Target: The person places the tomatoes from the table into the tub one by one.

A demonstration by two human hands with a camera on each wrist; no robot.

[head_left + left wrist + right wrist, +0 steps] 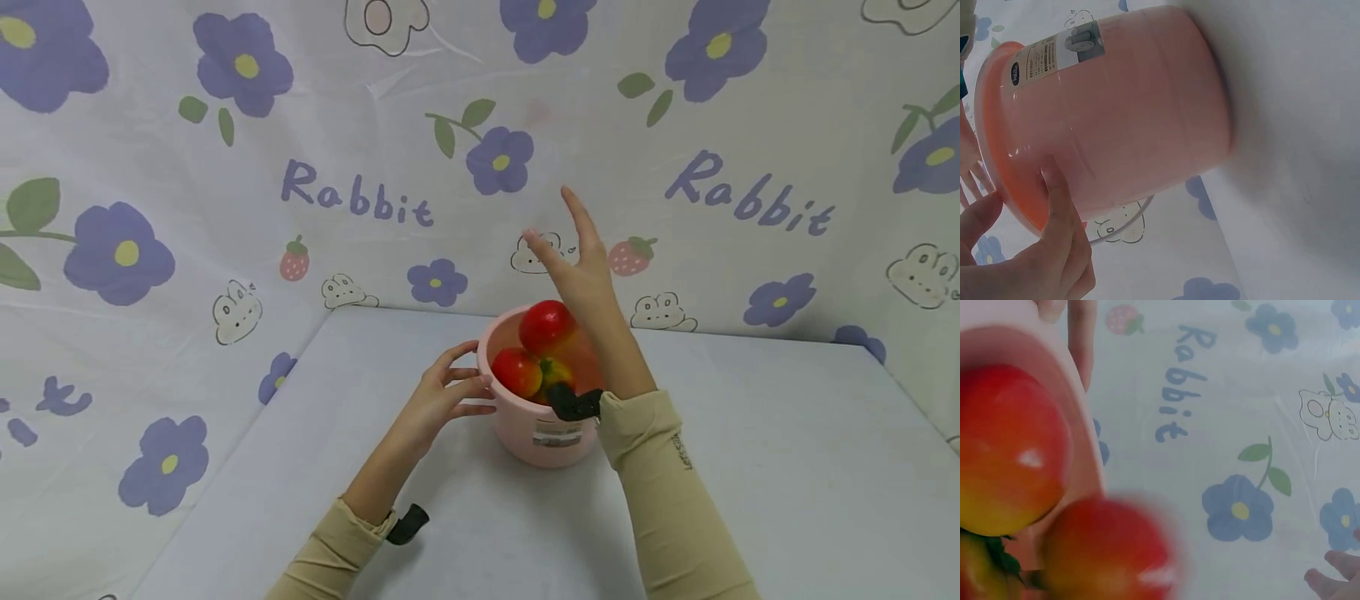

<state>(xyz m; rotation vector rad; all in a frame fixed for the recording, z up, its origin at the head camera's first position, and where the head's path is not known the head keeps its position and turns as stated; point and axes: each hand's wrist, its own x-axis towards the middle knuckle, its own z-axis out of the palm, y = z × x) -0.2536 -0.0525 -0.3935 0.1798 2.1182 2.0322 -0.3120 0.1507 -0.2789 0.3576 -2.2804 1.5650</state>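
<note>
A pink bucket (517, 432) with a paper label stands upright on the table. Inside it are red-and-yellow round fruits (516, 372), one showing green leaves. Another red fruit (546, 323) is at the top of the bucket, apart from the fingers; it looks blurred in the right wrist view. My left hand (442, 396) holds the bucket's left side, its thumb and fingers at the flared rim in the left wrist view. Above the bucket my right hand (588, 287) is raised, fingers spread, holding nothing.
A pale table (765, 467) extends around the bucket. Behind it hangs a white cloth (360, 108) printed with purple flowers, rabbits and lettering. A thin white handle (1125, 226) hangs along the bucket's side. Black straps (408, 525) sit at both wrists.
</note>
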